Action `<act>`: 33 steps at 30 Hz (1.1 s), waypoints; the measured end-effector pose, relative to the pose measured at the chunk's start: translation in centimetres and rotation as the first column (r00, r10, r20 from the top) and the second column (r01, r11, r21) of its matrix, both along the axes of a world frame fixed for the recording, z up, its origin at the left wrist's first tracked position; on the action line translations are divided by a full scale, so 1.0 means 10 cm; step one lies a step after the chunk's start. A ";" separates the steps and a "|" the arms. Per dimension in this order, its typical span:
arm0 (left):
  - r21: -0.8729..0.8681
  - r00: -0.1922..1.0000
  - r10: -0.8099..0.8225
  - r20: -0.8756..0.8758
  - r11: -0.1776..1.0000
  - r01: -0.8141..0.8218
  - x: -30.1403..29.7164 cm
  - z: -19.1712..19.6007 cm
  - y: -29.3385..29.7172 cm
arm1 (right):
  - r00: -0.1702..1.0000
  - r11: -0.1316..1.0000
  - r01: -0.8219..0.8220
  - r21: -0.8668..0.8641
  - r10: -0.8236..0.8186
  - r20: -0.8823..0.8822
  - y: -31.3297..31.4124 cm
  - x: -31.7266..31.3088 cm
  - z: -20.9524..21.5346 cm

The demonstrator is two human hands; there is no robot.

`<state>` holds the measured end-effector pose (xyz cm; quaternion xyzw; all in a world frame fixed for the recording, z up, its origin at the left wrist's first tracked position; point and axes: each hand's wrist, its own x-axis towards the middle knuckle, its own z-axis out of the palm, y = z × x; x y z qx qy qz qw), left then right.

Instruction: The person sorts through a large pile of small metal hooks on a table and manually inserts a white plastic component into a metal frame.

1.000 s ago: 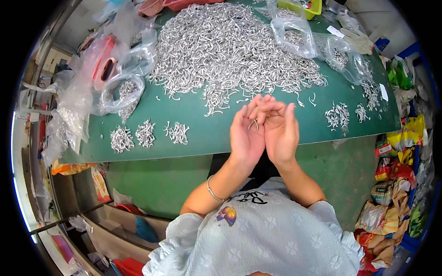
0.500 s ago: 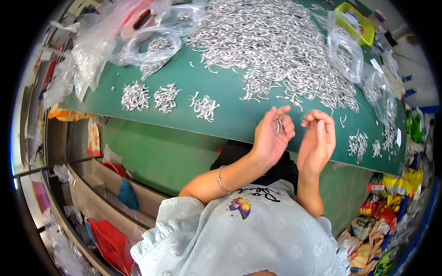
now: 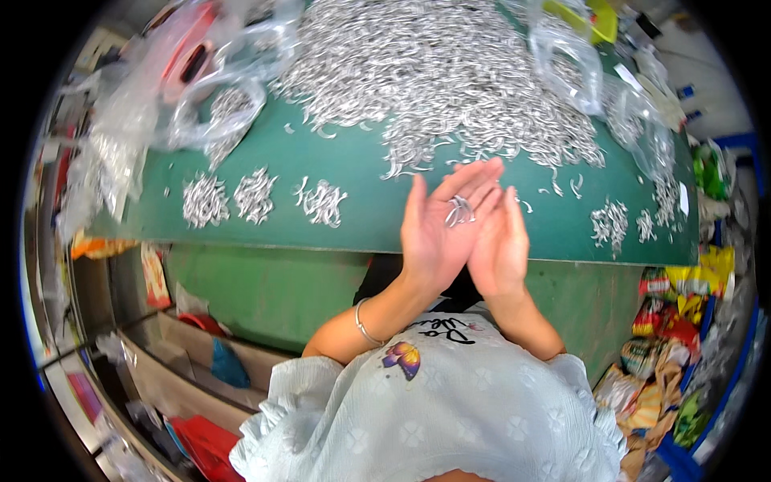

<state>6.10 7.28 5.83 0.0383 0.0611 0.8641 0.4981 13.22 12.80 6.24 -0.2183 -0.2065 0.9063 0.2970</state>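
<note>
Several small curved silver pieces (image 3: 460,210) lie in the palm of my left hand (image 3: 434,245), which is turned up and cupped with its fingers stretched out. Against its right side rests my right hand (image 3: 499,253), fingers extended and touching the left one; I see nothing held in it. Both hands are over the front edge of the green table (image 3: 369,213). Just beyond them spreads a large heap of the same silver pieces (image 3: 434,72). Left of my hands sit three small piles: the nearest pile (image 3: 323,202), a middle pile (image 3: 255,195) and an outer pile (image 3: 206,201).
More small piles (image 3: 610,223) lie at the table's right end. Clear plastic bags with pieces stand at the left (image 3: 229,112) and right (image 3: 570,72). A yellow-green basket (image 3: 602,22) is at the far right. Wooden compartments (image 3: 185,345) and colourful packages (image 3: 666,313) flank me below the table.
My hands have come together and shifted left in the picture. The left palm has opened out, showing the pieces in it. The whole view has turned slightly.
</note>
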 end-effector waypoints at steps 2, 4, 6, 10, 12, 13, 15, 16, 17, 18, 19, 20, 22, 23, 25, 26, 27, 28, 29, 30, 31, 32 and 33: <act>-0.019 0.992 0.027 -0.121 0.999 -0.030 0.01 -0.02 0.01 | 1.000 0.999 -0.007 -0.047 0.007 -0.004 -0.02 -0.02 -0.01; -0.040 0.991 0.027 -0.133 0.999 -0.033 0.01 0.02 0.05 | 0.997 0.996 0.061 -0.070 -0.057 0.053 -0.04 -0.06 0.11; -0.193 0.937 0.034 -0.347 0.975 -0.107 0.02 0.05 0.08 | 0.998 0.997 0.062 -0.056 -0.062 0.005 0.00 -0.07 0.04; -0.330 0.571 -0.098 -0.815 0.888 -0.319 0.18 0.02 0.18 | 0.999 0.997 0.003 -0.073 -0.006 -0.047 0.03 0.01 -0.03; -0.291 0.397 -0.140 -0.907 0.890 -0.351 0.26 0.06 0.26 | 0.999 0.997 0.020 -0.080 -0.017 0.042 0.10 0.08 0.02; -0.264 0.305 -0.147 -0.941 0.883 -0.387 0.28 0.08 0.27 | 0.996 0.996 0.007 -0.091 0.001 0.085 0.12 0.09 0.03; -0.194 0.113 -0.159 -0.981 0.862 -0.468 0.31 0.12 0.29 | 0.995 0.984 0.027 -0.174 -0.010 0.099 0.15 0.11 0.01; -0.144 0.178 -0.066 -0.982 0.871 -0.469 0.36 0.18 0.31 | 0.997 0.968 0.058 -0.243 -0.042 0.072 0.18 0.12 -0.09; -0.066 0.171 0.018 -0.985 0.879 -0.472 0.38 0.20 0.32 | 0.996 0.947 0.084 -0.310 -0.073 0.046 0.24 0.14 -0.22; 0.009 0.173 0.100 -0.980 0.885 -0.465 0.40 0.19 0.33 | 0.971 0.929 0.016 -0.369 -0.103 -0.217 0.34 0.26 -0.46; 0.075 0.177 0.180 -0.968 0.874 -0.480 0.39 0.18 0.29 | 0.976 0.902 -0.020 -0.431 -0.077 -0.206 0.47 0.39 -0.38; 0.102 0.172 0.213 -0.962 0.862 -0.497 0.34 0.16 0.26 | 0.976 0.917 0.012 -0.398 -0.097 -0.194 0.66 0.54 -0.35; 0.055 0.145 0.146 -0.979 0.865 -0.499 0.16 0.10 0.14 | 0.976 0.931 0.208 -0.299 -0.220 -0.007 0.98 0.83 -0.20; 0.003 0.129 0.076 -0.989 0.873 -0.488 0.05 0.09 0.05 | 0.930 0.915 0.356 -0.188 -0.328 0.164 1.14 0.96 -0.06; -0.128 0.065 -0.111 -0.992 0.831 -0.542 -0.11 0.07 -0.06 | 0.786 0.785 0.316 0.533 -0.531 0.316 1.56 1.31 -0.01; -0.206 0.040 -0.225 -0.973 0.789 -0.579 -0.14 0.06 -0.17 | 0.615 0.659 0.255 0.707 -0.675 0.408 1.73 1.44 -0.01; -0.259 0.093 -0.253 -0.963 0.778 -0.573 -0.18 -0.03 -0.18 | 0.369 0.497 -0.043 0.867 -0.798 0.476 2.01 1.72 -0.08; -0.253 0.016 -0.300 -0.954 0.775 -0.579 -0.21 -0.06 -0.19 | 0.258 0.402 -0.190 0.896 -0.860 0.440 2.23 1.98 -0.19; -0.244 -0.064 -0.344 -0.937 0.771 -0.588 -0.24 -0.07 -0.21 | 0.141 0.311 -0.328 0.892 -0.917 0.372 2.46 2.24 -0.32; -0.256 -0.079 -0.381 -0.921 0.746 -0.615 -0.25 -0.07 -0.26 | -0.042 0.363 -0.445 0.819 -0.921 0.386 2.54 2.30 -0.32; -0.258 -0.086 -0.399 -0.913 0.726 -0.637 -0.26 -0.09 -0.29 | -0.087 0.339 -0.523 0.782 -0.934 0.347 2.55 2.27 -0.30; -0.259 -0.093 -0.411 -0.907 0.718 -0.646 -0.26 -0.11 -0.30 | -0.020 0.248 -0.575 0.780 -0.957 0.290 2.68 2.41 -0.41; -0.246 -0.124 -0.424 -0.897 0.714 -0.656 -0.25 -0.13 -0.32 | 0.022 0.181 -0.663 0.727 -0.965 0.260 2.77 2.48 -0.51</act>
